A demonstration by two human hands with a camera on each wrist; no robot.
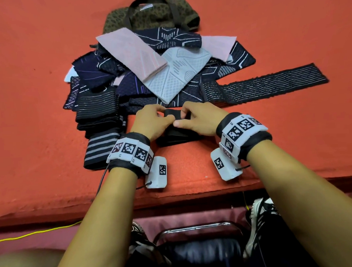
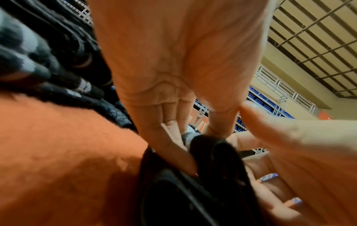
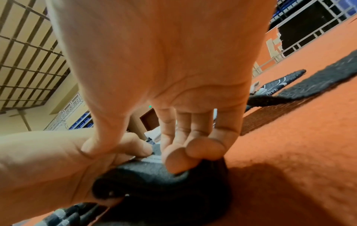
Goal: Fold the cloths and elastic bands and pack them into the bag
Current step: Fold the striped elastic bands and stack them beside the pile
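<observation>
Both hands, left hand (image 1: 150, 122) and right hand (image 1: 198, 120), pinch the black elastic band (image 1: 178, 134) at centre frame, folding it on the orange surface (image 1: 292, 138); the unfolded pile of cloths (image 1: 148, 74) lies just above, the bag (image 1: 151, 15) at top; loosened fingers could let the springy fold unroll.

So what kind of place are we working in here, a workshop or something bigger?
Bigger, probably an indoor sports hall. The left wrist view shows tiers of blue seats behind white railings under a high gridded ceiling. The work surface is an orange-covered table.
</observation>
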